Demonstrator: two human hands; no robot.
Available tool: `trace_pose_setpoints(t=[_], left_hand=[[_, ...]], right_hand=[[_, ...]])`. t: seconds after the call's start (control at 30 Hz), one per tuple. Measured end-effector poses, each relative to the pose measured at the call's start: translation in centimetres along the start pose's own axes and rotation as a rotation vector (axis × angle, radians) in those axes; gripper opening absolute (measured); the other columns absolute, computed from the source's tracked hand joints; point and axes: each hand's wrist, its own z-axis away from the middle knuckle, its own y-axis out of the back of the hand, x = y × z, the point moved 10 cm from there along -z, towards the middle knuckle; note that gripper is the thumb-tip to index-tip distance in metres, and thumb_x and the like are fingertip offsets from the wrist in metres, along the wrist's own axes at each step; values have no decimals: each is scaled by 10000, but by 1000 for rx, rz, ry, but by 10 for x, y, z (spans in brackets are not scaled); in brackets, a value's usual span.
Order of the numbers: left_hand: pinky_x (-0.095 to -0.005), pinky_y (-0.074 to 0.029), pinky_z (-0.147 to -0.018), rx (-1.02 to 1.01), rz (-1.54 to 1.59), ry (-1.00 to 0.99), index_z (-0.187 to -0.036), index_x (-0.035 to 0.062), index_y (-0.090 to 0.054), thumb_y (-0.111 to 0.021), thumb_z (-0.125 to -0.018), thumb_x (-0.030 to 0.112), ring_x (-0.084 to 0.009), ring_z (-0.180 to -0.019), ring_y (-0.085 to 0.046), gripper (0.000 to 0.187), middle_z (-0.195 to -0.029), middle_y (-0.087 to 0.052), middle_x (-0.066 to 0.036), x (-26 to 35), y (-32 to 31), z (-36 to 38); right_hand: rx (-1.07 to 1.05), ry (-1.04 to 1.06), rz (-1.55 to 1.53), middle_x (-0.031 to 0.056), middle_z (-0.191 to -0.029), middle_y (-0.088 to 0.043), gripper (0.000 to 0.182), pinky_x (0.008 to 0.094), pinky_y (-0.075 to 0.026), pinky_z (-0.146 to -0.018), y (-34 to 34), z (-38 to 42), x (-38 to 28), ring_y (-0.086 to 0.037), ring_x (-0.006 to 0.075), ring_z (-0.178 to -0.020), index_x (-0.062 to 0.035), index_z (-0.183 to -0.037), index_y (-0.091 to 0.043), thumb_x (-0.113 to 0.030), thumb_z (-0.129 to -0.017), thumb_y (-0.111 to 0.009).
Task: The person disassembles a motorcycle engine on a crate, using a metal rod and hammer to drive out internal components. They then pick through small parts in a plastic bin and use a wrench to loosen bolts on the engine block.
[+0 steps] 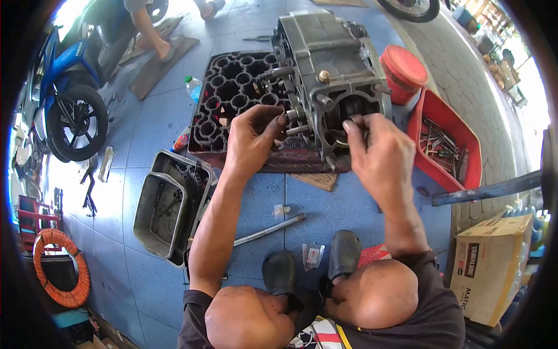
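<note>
A grey metal engine crankcase point(328, 49) rests on a black bottle crate point(238, 87), its open round bore facing me. My left hand point(254, 136) is closed in a pinch at the crankcase's left side, fingertips against the end of a short metal shaft point(294, 115). Whether a small part sits between those fingertips is hidden. My right hand point(381, 151) is at the bore, thumb and fingers curled together beside the dark parts inside. What it grips there, if anything, I cannot make out. Several studs stick out around the bore.
A red tray point(474, 145) of wrenches and a lidded red bucket point(403, 67) stand right. Grey plastic bins point(161, 212) with parts sit left. A metal tube point(269, 230) lies before my feet. A cardboard box point(491, 267) is at right. Another person's foot point(167, 51) shows behind.
</note>
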Motion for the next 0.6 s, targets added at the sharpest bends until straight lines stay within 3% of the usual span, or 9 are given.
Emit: trace_pose_setpoints(t=[0.07, 0.2, 0.33, 0.43, 0.6], left_hand=[[-238, -478, -579, -4, -13, -6, -1027, -34, -658, -652, -893, 115, -85, -649, -614, 201, -767, -687, -63, 1, -1, -4], [-233, -466, -561, 22, -88, -11, -1023, -29, -669, -652, -892, 112, -74, -637, -598, 194, -758, -685, -57, -1, -1, 0], [-230, -465, -564, 38, 25, 25, -1031, -33, -671, -657, -898, 125, -77, -639, -595, 207, -783, -687, -68, -5, 0, -6], [-226, -465, -568, 18, 9, 2, -1030, -32, -672, -666, -897, 132, -83, -650, -599, 212, -805, -688, -80, -3, -3, -2], [-237, -465, -567, -22, -1, -2, -1015, -36, -673, -677, -890, 134, -82, -638, -591, 211, -789, -686, -72, 6, -8, -6]], right_hand=[[-23, 10, -29, 132, -712, -633, 166, 388, -486, -498, 16, -4, -7, -626, 321, -572, -31, -810, -575, -159, -862, -668], [178, -43, -169, 126, -736, -643, 161, 372, -491, -499, 45, 3, -8, -631, 304, -577, -23, -847, -598, -151, -856, -695], [130, -33, -169, 129, -742, -651, 181, 379, -492, -500, 30, 4, -5, -637, 311, -592, -26, -837, -585, -159, -842, -708], [18, -159, -252, 130, -752, -655, 185, 389, -493, -507, 17, 11, 6, -636, 329, -605, -25, -833, -583, -156, -831, -713], [24, -111, -262, 132, -754, -655, 187, 395, -496, -519, 18, 16, 1, -639, 326, -620, -19, -823, -583, -151, -827, -716]])
